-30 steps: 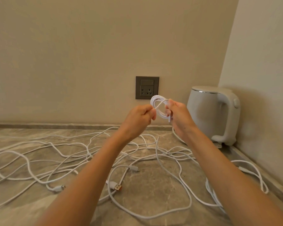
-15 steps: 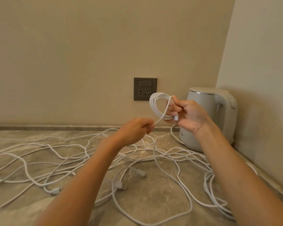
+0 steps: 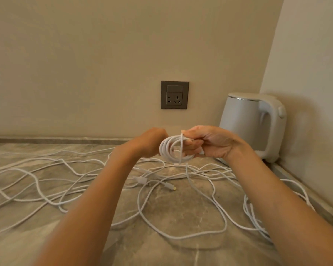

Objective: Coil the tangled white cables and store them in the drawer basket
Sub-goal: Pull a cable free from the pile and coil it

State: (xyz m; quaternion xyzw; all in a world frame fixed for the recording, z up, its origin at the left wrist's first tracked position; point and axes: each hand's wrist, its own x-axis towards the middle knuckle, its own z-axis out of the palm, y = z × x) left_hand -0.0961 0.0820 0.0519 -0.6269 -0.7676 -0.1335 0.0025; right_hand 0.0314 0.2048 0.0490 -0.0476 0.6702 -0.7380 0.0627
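Observation:
A small coil of white cable [image 3: 169,149] hangs above the counter, and my right hand [image 3: 210,143] grips it with fingers through its loops. My left hand [image 3: 152,141] is curled just left of the coil, touching it; its fingers face away, so its hold on the cable strand is hidden. From the coil a loose strand drops to the tangle of white cables [image 3: 69,181] spread over the marble counter [image 3: 171,250]. Two cable plugs [image 3: 142,180] lie below my hands. No drawer basket is in view.
A white electric kettle [image 3: 252,123] stands in the back right corner, close behind my right hand. A dark wall socket [image 3: 174,95] sits on the back wall. More cable loops [image 3: 254,217] lie under my right forearm near the right wall.
Both hands dropped lower toward the counter. My left hand rose back up from below to the coil's left side, and the coil has more turns in it.

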